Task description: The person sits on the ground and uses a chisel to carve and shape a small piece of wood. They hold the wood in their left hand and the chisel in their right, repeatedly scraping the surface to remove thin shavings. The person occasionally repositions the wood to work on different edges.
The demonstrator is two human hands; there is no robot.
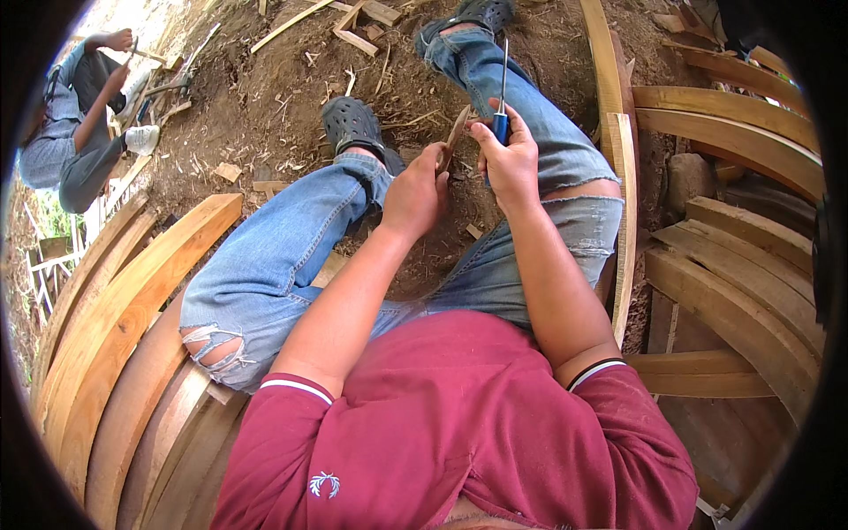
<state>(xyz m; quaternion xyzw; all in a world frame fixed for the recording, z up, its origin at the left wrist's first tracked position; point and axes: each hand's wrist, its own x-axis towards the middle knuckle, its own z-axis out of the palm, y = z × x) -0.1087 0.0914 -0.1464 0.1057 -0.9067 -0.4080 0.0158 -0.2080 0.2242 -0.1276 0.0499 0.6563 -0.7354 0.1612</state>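
Note:
My left hand [415, 196] is closed around a narrow, pointed brown piece of wood [457, 131], whose tip sticks up past the fingers. Just beside it, my right hand [511, 162] grips a screwdriver [501, 127] by its blue handle. Its thin metal shaft points away from me, over my right shin. The two hands are close together between my knees, and the wood piece's tip is near my right thumb. Whether they touch is too small to tell.
Curved wooden boards [132, 327] are stacked at left, and more curved boards [733, 132] at right. A long upright plank [624, 230] runs beside my right leg. Wood shavings and offcuts [228, 171] litter the dirt ground. Another person [66, 132] sits at far left, near a hammer-like tool [172, 86].

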